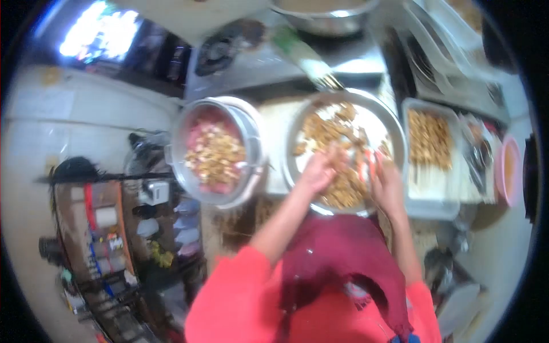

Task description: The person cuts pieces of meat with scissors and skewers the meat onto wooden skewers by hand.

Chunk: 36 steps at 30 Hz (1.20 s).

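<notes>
A wide metal basin [401, 134] in front of me holds many brown, sauce-coated food pieces [343, 191]. My left hand [321, 170] is over the basin's left half, its fingers bent together among the pieces; blur hides what they hold. On the right side of the basin, my right hand [388, 182] is closed around a thin red object [372, 166], whose kind I cannot make out. To the left stands a metal pot [176, 151] with brown and pale chunks [214, 151]. At the right, a clear plastic tray [432, 203] contains brown pieces laid in rows [429, 140] with thin sticks showing below.
A long green and white packet [300, 54] with thin pale tips lies behind the basin. Farther back are a stove burner [220, 54] and a large metal pan [326, 20]. A pink bowl [508, 170] is at the far right. Crowded shelves [120, 240] stand at the lower left.
</notes>
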Available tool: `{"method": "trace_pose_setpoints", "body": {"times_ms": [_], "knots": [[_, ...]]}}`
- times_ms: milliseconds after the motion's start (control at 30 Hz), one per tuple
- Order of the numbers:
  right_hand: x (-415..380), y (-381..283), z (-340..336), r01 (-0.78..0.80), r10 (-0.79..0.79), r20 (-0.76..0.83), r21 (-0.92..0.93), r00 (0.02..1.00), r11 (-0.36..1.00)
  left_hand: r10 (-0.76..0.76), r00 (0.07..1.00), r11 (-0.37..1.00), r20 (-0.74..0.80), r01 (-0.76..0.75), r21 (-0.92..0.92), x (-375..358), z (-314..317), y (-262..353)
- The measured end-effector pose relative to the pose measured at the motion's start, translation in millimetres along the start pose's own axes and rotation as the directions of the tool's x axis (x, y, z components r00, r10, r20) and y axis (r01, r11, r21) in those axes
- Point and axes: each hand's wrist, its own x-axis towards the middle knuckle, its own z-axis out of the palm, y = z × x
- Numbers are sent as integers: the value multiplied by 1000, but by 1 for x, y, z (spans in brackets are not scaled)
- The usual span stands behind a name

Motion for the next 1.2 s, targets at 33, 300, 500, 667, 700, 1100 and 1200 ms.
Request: {"method": "trace_pose_setpoints", "body": {"times_ms": [33,300,500,667,700,1100,1200], "knots": [[-10,-4,-11,-86,122,262,-143,957,986,31,998,999,-59,-29,33,0,2,2],[-48,21,-6,-242,236,384,-34,892,970,153,980,988,-123,-152,21,3,-27,7],[-40,-31,-56,-627,342,528,610,777,484,220,962,968,-162,-236,-89,5,-18,29],[-48,-24,-42,-612,249,564,764,788,206,157,972,987,-176,-153,40,8,8,32],[-49,-26,-40,-593,260,537,765,803,252,155,969,987,-193,-145,67,10,9,31],[-58,-37,-40,-346,230,271,551,935,760,176,967,984,-184,-174,25,20,18,28],[-59,-36,-39,-369,243,291,545,925,753,190,963,982,-193,-190,18,18,20,26]]}}
